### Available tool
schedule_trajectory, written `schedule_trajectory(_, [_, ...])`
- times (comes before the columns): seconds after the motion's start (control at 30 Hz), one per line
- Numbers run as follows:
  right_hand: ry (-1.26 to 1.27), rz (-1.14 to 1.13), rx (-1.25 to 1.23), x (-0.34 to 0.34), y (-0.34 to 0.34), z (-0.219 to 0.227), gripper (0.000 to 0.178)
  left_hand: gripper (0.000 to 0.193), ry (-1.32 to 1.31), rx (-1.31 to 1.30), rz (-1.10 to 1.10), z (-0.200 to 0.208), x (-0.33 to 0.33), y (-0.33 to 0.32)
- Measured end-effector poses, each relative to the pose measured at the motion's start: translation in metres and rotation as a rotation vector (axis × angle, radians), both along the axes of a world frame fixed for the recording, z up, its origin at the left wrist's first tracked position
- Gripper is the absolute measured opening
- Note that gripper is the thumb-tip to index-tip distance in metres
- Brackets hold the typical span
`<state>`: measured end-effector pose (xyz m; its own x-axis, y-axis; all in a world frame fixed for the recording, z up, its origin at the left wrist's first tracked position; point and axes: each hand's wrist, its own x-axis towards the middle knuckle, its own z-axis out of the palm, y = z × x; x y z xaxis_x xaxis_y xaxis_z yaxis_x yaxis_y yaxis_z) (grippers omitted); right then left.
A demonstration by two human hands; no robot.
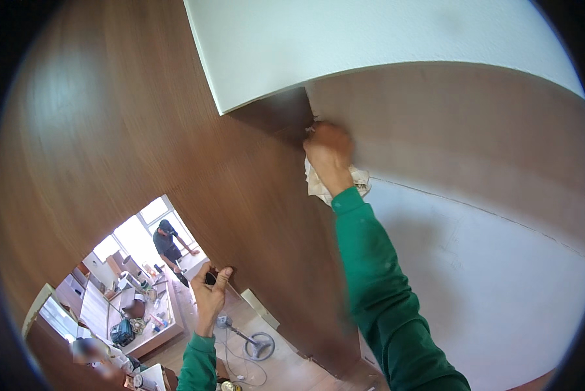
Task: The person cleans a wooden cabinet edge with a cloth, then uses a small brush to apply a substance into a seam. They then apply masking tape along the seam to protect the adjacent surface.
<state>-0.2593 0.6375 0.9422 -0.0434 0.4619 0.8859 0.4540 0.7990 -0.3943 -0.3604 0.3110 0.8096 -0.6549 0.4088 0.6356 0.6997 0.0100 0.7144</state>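
Observation:
A tall brown wood-grain panel [142, 130] leans across the view and meets a pale wall at its right side. Up in that corner, under a white overhang [370, 39], my right hand [330, 148] is closed and slightly blurred. A crumpled cream rag or paper [317, 182] hangs out below its palm; the fingertips' far side is hidden. Lower down, my left hand [209, 298] curls at the panel's lower edge, thumb against it. Something small and dark shows between thumb and fingers, too hidden to name.
Pale wall [423, 280] with a thin crack line fills the right. Through the opening at lower left, a person [167, 244] bends over a surface by windows. A cluttered workbench [169, 332], a grey wheel-like tool [260, 346] with a cable, and another person [100, 355] are below.

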Motion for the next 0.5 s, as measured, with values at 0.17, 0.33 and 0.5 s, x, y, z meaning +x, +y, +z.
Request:
schedule_trajectory(0.17, [0.255, 0.085, -0.125, 0.031, -0.023, -0.012, 0.016, 0.028, 0.028, -0.011, 0.022, -0.003, -0.007, -0.006])
schedule_trajectory(0.33, [0.21, 0.094, -0.111, 0.011, -0.018, 0.014, 0.021, 0.027, 0.053, 0.003, 0.027, -0.006, -0.01, -0.006])
schedule_trajectory(0.5, [0.042, 0.008, -0.148, -0.003, -0.012, 0.029, 0.021, 0.024, 0.066, -0.006, 0.021, -0.007, -0.01, -0.005])
